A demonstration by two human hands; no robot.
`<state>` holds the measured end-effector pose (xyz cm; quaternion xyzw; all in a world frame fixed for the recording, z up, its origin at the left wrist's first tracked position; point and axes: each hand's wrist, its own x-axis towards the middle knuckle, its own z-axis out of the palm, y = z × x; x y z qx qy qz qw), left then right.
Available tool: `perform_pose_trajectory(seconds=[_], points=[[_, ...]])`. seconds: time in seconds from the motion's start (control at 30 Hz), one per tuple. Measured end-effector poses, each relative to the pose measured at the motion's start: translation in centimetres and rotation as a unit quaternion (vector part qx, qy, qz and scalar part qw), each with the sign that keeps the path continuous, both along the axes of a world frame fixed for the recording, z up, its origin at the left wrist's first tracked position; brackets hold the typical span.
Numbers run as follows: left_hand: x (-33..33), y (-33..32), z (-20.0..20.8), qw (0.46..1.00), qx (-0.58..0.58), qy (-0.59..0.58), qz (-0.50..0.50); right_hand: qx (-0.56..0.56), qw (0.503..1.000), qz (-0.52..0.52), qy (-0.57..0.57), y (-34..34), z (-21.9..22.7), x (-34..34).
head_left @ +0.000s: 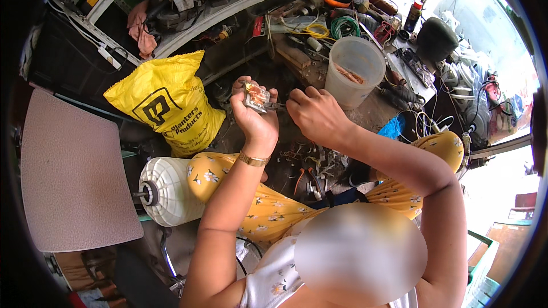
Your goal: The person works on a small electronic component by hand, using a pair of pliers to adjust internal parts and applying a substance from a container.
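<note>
My left hand (pixel 258 126), palm up, is closed around a small squarish metal-framed piece with copper-coloured wire windings (pixel 256 96). It looks like a small coil core. From the right my right hand (pixel 317 115) comes in with its fingers curled round a thin tool, whose narrow dark metal end (pixel 276 106) meets the edge of the coil core. Most of the tool is hidden in my fist, so its exact kind does not show. Both hands are held above my lap, in front of a cluttered floor.
A translucent plastic bucket (pixel 365 60) with copper-coloured pieces stands just beyond my right hand. Left are a yellow sack (pixel 171 100) and a white plastic drum (pixel 168 191). Orange-handled pliers (pixel 299 181) lie among scraps below. Tools and wire coils (pixel 345 27) crowd the far side.
</note>
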<state>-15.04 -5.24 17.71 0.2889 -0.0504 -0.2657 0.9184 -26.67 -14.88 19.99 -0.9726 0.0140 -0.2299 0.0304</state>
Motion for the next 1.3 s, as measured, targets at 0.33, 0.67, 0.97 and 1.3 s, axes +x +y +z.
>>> perform_pose_trajectory(seconds=[0.33,0.67,0.97,1.3], points=[[1.9,-0.8,-1.9,0.970,0.215,-0.111,-0.038,0.456,0.880,-0.020,0.130,-1.3,-0.4,-2.1],[1.6,-1.2,-2.9,0.939,0.083,0.209,-0.260,0.317,0.943,-0.054,0.088,-5.2,1.6,-5.0],[2.1,-2.7,-2.7,0.945,0.039,0.205,-0.251,-0.031,0.935,-0.235,0.264,-13.2,8.8,-7.6],[0.2,-2.1,-0.2,0.951,-0.138,0.185,-0.207,-0.064,0.983,-0.135,0.106,-6.2,6.2,-7.0]])
